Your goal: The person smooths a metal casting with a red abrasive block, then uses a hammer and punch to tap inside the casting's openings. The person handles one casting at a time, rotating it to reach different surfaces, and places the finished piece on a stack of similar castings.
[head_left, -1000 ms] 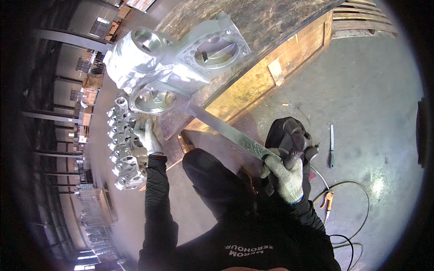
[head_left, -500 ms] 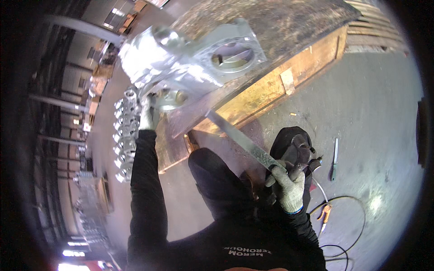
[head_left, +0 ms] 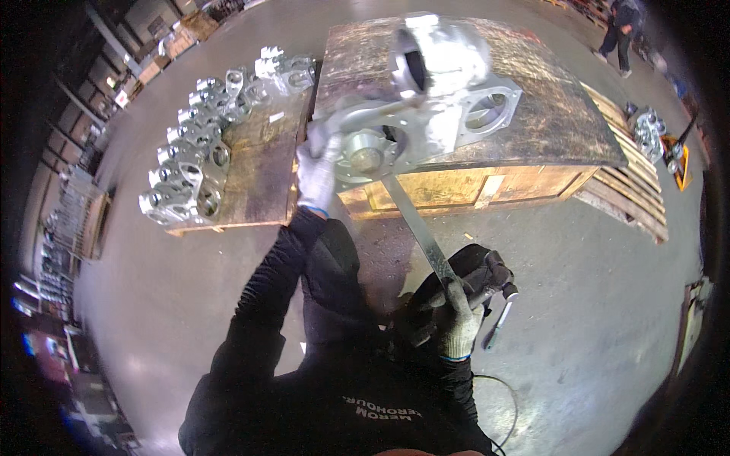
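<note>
One metal part (head_left: pixel 442 129) on the wooden table (head_left: pixel 563 121) looked heavy, stiff and likely slick, best held by its near rim (head_left: pixel 357 179), where your left hand (head_left: pixel 318 169) rested, grip too blurred to tell, while your right hand (head_left: pixel 459 327) clasped a flat bar (head_left: pixel 415 228).

A factory workshop, judging by the bulky silvery metal casting (head_left: pixel 445 97), rows of smaller-looking silvery castings (head_left: pixel 199 125), slatted wooden pallet (head_left: pixel 642 186) and, blurrily, probably brown boxes (head_left: pixel 199 26).
</note>
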### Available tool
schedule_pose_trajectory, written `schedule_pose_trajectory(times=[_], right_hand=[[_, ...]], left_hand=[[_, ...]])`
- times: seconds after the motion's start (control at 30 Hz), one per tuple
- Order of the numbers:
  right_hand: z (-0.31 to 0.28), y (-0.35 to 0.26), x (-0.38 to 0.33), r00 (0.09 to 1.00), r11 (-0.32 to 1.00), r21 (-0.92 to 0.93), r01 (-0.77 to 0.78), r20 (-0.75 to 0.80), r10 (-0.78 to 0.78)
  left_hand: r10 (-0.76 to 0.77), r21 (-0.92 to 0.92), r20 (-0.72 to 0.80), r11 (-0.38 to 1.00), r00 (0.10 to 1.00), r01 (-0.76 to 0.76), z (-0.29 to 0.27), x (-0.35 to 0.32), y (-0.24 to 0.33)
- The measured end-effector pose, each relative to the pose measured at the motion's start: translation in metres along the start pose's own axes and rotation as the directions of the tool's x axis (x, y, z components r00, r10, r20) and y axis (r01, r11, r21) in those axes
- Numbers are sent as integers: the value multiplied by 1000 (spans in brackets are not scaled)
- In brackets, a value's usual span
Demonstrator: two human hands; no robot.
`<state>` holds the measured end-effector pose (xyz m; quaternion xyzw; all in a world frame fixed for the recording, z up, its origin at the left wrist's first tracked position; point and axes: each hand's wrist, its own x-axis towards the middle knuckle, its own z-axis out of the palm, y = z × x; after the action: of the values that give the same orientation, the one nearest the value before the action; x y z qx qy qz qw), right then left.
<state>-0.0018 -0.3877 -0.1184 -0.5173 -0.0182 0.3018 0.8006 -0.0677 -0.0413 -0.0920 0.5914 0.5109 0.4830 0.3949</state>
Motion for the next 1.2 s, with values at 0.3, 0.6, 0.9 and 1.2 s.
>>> schedule_pose_trajectory(times=[0.3, 0.6, 0.9, 1.2], right_hand=[[49, 10, 18, 1000, 999, -33, -20, 12, 20], [79, 14, 22, 999, 1000, 10, -28, -39, 28], [66, 9, 5, 980, 953, -233, 195, 93, -178], [9, -2, -9, 591, 221, -568, 793, 628, -505]], left_hand=[[654, 72, -238, 749, 718, -659, -23, -91, -1], [-113, -457, 788, 551, 605, 698, 56, -137, -36], [-223, -487, 824, 189, 520, 853, 55, -130, 19], [-52, -437, 899, -3, 436, 900, 29, -89, 26]])
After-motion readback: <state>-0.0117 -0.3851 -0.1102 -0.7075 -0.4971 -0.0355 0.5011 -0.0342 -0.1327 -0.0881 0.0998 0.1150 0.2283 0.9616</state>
